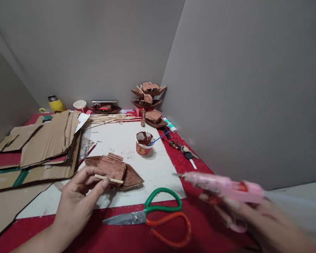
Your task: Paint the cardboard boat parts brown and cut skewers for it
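Note:
Between the thumb and fingers of my left hand (pixel 80 196) is a short pale wooden stick (pixel 109 179). Just behind it sits a brown model boat (pixel 114 168) with a cabin roof; whether my fingers touch the boat I cannot tell. On the right, my right hand (pixel 242 211), blurred, is wrapped round a pink glue gun (pixel 221 184) whose nozzle points left. Scissors (pixel 144 217) with one green and one orange handle lie between my hands, blades to the left.
A paper cup of brown paint (pixel 144 144) holds a blue stick. Cardboard pieces (pixel 47 140) pile up at left. Thin wooden sticks (pixel 113 118), stacked model boats (pixel 149 95) and a yellow bottle (pixel 56 104) stand or lie behind. Keys (pixel 188 153) lie at right, beside the grey wall.

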Action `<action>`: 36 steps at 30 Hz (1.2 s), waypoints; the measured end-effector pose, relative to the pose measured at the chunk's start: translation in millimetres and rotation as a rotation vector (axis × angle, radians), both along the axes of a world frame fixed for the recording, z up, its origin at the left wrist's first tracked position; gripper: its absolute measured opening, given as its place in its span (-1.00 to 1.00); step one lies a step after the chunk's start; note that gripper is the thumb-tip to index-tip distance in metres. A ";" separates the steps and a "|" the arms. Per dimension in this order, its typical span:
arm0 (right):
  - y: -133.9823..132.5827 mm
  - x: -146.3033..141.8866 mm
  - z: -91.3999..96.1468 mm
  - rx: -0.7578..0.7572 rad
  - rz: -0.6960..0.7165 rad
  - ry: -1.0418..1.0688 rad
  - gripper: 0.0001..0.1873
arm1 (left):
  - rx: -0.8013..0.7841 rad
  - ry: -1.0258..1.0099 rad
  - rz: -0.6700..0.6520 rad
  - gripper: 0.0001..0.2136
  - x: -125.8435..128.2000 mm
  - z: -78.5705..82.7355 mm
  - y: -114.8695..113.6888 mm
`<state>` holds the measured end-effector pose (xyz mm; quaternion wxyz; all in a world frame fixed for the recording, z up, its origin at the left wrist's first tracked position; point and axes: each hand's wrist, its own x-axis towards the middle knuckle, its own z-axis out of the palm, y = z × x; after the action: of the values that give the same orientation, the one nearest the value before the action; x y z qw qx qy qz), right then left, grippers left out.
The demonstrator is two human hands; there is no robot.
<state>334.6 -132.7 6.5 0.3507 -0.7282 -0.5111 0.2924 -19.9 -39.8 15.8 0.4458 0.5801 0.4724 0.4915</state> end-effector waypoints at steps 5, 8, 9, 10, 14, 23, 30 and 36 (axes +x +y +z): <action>4.5 -32.6 7.6 -0.114 0.252 0.104 -0.43 | 0.179 0.211 0.053 -0.93 -1.8 -2.9 -1.1; 22.1 -49.4 30.3 -0.043 0.535 0.070 -0.57 | 0.303 0.321 0.065 -0.95 -5.6 -7.9 -1.9; 28.7 -54.1 36.5 -0.042 0.604 0.059 -0.58 | 0.339 0.351 0.063 -0.95 -6.9 -9.3 -1.8; 35.0 -58.2 41.1 -0.039 0.660 0.057 -0.58 | 0.370 0.379 0.062 -0.94 -8.2 -10.4 -1.6; 54.0 -70.6 42.9 0.000 0.777 -0.007 -0.61 | 0.469 0.457 0.059 -0.93 -11.6 -11.9 0.2; 70.2 -86.2 37.1 0.061 0.856 -0.273 -0.71 | 0.668 0.635 -0.113 -0.87 -11.0 -3.7 -0.1; 73.8 -93.2 30.4 0.141 0.848 -0.357 -0.74 | 0.684 0.683 -0.146 -0.86 -10.9 -1.2 2.3; 75.1 -95.7 32.2 0.221 0.854 -0.478 -0.68 | 0.681 0.692 -0.151 -0.85 -12.4 -4.1 2.6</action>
<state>238.8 -57.6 38.7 0.1480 -0.4592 -0.8575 0.1790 -32.4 -37.2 11.7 0.0820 0.8547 0.3618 0.3631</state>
